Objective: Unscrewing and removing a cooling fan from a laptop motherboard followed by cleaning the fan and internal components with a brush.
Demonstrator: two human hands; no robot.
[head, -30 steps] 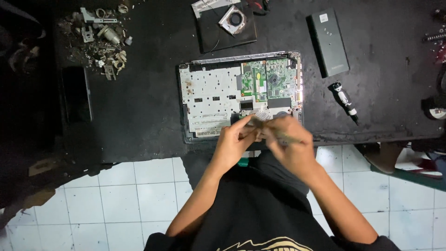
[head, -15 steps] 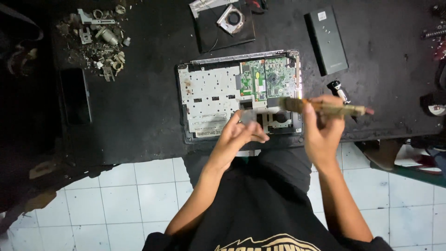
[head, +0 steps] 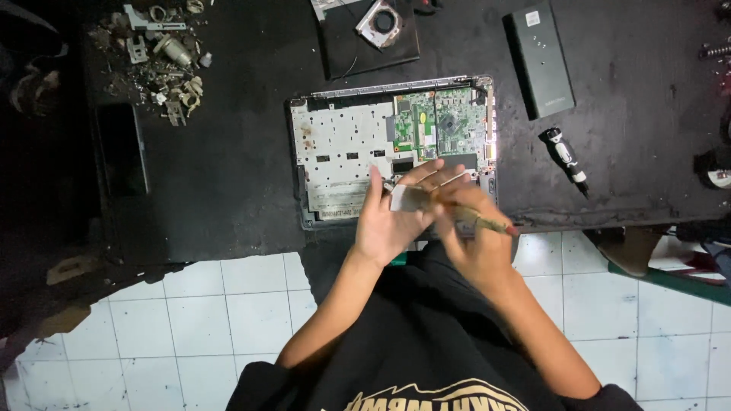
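1. black rubbery matting covers the worktop (head: 228,190), and the opened laptop chassis (head: 343,152) lies bottom-up at its near edge, close to the person, probably so that the exposed inside is within easy reach.
2. green circuit board (head: 445,122) sits in the far right part of the chassis; the pale metal plate fills the left part.
3. left hand (head: 392,217) hovers over the near right corner of the chassis, fingers loosely curled around a small pale flat part (head: 403,199), lifting it clear of the chassis and turning it toward the other hand.
4. right hand (head: 472,236) is just beside the left, touching or nearly touching it, fingers closed around a slim tool with a brownish handle (head: 487,223); the tip points at the pale part, though it is too blurred to tell whether it touches.
5. right of the chassis lie a small black torch (head: 565,156) and a dark rectangular block (head: 541,57), set aside but near.
6. beyond the chassis rests a cooling fan on a dark plate (head: 378,19); far to its left is a heap of loose metal scraps (head: 164,53).
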